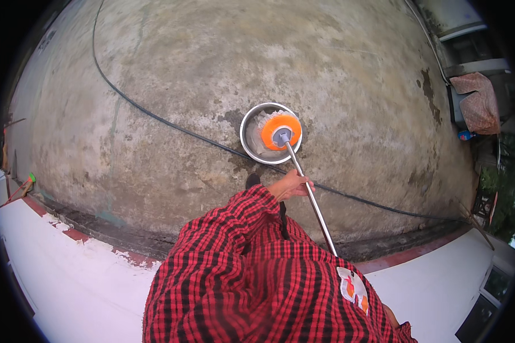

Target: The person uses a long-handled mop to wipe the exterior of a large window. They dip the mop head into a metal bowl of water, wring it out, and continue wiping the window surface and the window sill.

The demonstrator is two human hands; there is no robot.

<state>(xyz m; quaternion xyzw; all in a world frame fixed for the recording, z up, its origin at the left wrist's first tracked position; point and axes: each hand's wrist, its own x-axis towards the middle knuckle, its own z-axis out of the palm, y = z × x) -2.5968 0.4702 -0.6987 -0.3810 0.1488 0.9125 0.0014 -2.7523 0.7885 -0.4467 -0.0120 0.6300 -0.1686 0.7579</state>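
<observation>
My left hand point(292, 185), reaching out of a red and black checked sleeve, is wrapped around the metal handle point(315, 210) of a mop. An orange plastic disc point(271, 124) with a grey joint tops the mop's head. Pale mop strands point(279, 113) hang beneath the disc inside a round metal basin point(243, 136). The strands fill much of the basin. The upper end of the handle disappears behind my checked garment point(257, 296). My right hand is out of view; only a strip of skin shows beside the right cuff.
A dark hose point(171, 124) crosses the concrete ground point(189, 64) and passes right by the basin's near side. My dark shoe point(252, 180) is just below the basin. A green-headed broom point(31, 178) leans at far left. A cloth-covered object point(476, 103) stands at right.
</observation>
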